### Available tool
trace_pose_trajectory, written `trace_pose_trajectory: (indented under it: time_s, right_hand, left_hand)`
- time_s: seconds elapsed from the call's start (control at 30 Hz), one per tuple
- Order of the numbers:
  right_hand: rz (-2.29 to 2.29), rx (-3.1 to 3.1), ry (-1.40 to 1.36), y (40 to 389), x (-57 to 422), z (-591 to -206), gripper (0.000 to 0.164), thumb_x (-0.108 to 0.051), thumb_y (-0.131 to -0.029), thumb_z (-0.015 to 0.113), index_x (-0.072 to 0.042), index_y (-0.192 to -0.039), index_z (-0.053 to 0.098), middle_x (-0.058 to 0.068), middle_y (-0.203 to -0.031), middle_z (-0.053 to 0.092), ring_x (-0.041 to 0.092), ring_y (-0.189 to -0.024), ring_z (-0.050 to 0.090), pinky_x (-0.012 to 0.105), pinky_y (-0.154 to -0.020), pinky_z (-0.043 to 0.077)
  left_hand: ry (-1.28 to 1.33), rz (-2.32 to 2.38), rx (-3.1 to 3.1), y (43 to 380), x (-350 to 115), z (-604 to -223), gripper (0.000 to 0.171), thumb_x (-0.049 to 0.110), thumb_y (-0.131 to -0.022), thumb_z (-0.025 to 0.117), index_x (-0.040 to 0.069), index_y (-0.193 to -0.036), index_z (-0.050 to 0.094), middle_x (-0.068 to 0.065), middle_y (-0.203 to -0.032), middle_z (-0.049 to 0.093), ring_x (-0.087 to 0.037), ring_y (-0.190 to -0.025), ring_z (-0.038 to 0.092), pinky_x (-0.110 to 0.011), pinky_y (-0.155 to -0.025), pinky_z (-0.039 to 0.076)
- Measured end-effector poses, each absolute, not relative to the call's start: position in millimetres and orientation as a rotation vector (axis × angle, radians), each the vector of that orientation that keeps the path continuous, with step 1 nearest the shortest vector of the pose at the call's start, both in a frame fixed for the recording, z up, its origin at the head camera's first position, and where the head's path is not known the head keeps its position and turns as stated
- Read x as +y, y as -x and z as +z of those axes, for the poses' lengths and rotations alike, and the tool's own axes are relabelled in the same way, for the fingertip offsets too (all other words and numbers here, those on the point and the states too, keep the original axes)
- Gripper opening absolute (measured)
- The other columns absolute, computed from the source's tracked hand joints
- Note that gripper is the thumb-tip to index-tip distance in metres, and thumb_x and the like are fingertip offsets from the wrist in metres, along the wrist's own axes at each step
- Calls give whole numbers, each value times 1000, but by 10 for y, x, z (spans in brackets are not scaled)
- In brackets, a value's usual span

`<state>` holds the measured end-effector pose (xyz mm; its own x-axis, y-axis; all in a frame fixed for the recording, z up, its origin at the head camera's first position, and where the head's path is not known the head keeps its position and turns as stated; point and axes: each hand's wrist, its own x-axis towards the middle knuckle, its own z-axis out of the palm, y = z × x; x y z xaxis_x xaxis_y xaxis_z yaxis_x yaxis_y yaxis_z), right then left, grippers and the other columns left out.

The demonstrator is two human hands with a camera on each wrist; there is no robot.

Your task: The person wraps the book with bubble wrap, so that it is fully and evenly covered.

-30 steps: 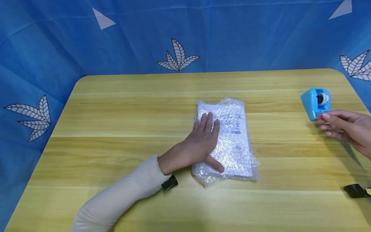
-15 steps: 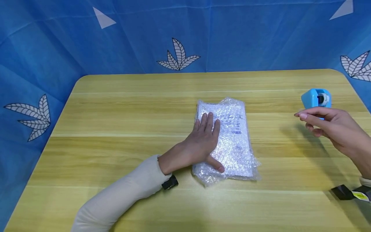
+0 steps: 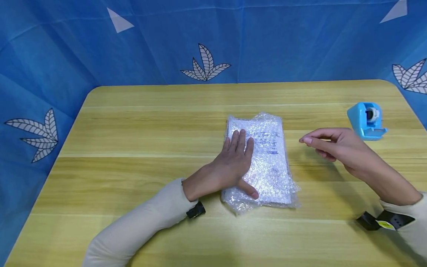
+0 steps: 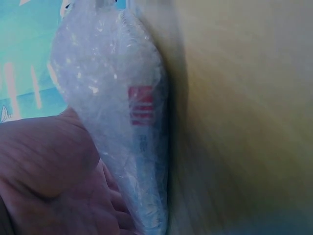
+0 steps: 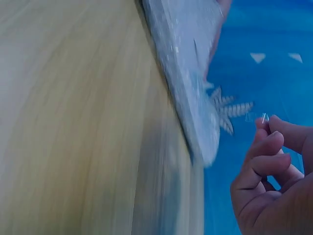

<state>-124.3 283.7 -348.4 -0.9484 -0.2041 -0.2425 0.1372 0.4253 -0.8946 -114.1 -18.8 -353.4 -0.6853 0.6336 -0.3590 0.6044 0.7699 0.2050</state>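
Note:
A flat white item wrapped in bubble wrap (image 3: 270, 167) lies on the table, with bluish print showing through. My left hand (image 3: 233, 163) rests flat on its left part, fingers spread and straight. In the left wrist view the side of the bubble wrap (image 4: 122, 98) shows a red mark. My right hand (image 3: 337, 146) is above the table to the right of the package, apart from it. Between its thumb and forefinger it pinches a short clear strip of tape (image 5: 257, 117), visible in the right wrist view.
A blue tape dispenser (image 3: 363, 120) with a white roll stands at the right rear of the wooden table (image 3: 150, 122). Behind the table hangs a blue cloth (image 3: 267, 40) with leaf prints.
My right hand has moved left from the tape dispenser toward the package, carrying the piece of tape. The dispenser is fully visible again. My left hand has stayed on the package.

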Motion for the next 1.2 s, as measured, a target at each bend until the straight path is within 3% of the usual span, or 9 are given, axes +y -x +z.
trace_pose_trajectory:
  time_s: [0.23,0.47,0.67,0.9,1.2]
  right_hand:
    - [-1494,2293,95,1271,2504,-3519,19,-21,-102,70,-5,-111,79,-1,-61,41,17,-50,35,39,-47,30]
    - [-1499,2208,73,1274,2229,-3513,27,-22,-99,74,2,-110,77,1,-83,69,11,-48,34,26,-44,30]
    - [-1461,2191,87,1296,2100,-3549,28,-20,-99,73,4,-112,76,-1,-80,67,10,-50,37,25,-45,31]
    - [-1390,2297,130,1303,2027,-3595,26,-16,-100,71,3,-117,76,4,-97,66,12,-65,50,24,-53,44]
    - [-1293,2447,176,1285,1977,-3618,23,-23,-99,73,-5,-112,78,10,-114,70,19,-82,58,27,-62,50]
  left_hand:
    - [-928,105,2547,1145,-182,-3535,146,78,-71,75,-6,-163,-1,-37,-163,-14,-49,-152,-12,-57,-124,4]
    - [-939,94,2554,1150,-178,-3543,146,79,-71,75,-7,-163,1,-37,-163,-12,-50,-152,-10,-57,-124,6]
    - [-940,60,2547,1155,-176,-3542,146,81,-72,73,-7,-163,0,-37,-163,-13,-49,-152,-11,-56,-124,5]
    - [-950,42,2546,1160,-173,-3544,146,82,-72,71,-7,-162,0,-38,-162,-13,-50,-152,-12,-56,-124,5]
    - [-951,16,2556,1157,-173,-3545,146,83,-72,71,-7,-162,0,-38,-162,-13,-50,-152,-10,-56,-124,6]
